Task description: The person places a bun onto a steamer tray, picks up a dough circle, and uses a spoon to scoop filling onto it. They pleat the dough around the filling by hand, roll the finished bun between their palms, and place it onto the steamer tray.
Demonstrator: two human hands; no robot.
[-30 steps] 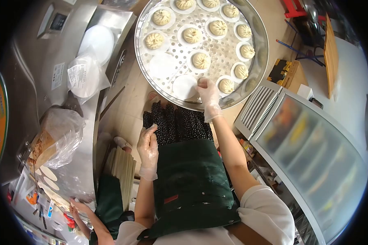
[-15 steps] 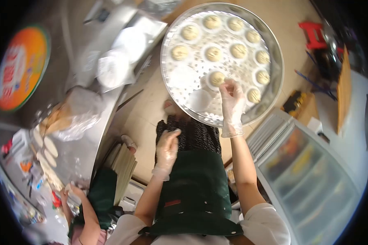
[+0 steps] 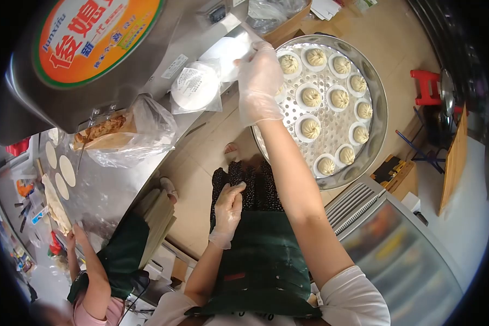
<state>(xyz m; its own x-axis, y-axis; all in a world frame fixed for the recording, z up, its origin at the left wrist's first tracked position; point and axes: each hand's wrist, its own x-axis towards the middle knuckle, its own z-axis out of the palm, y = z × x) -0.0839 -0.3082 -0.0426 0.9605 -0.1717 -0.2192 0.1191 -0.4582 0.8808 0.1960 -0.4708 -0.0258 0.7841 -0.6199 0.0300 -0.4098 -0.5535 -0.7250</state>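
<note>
My right hand (image 3: 259,84), in a clear plastic glove, reaches over the counter edge. Its fingers close at the rim of a stack of white round paper liners (image 3: 223,51). A bagged pack of paper rounds (image 3: 195,86) lies beside it. My left hand (image 3: 229,212), gloved too, is held before my apron with fingers curled in; anything inside is hidden. Right of my right forearm, a round perforated metal steamer tray (image 3: 379,119) holds several pleated buns (image 3: 339,99), each on a paper round. My arm covers part of the tray.
On the metal counter (image 3: 111,182) lie a bag with brown filling (image 3: 103,130) and flat dough pieces (image 3: 66,170). At lower left a co-worker's hands (image 3: 76,236) are on a dough strip (image 3: 56,204). A glass-topped freezer (image 3: 402,255) and a red stool (image 3: 426,87) stand right.
My right hand has left the buns in the tray and moved up and left to the paper liners. My left hand stays curled near my apron. The view has shifted left.
</note>
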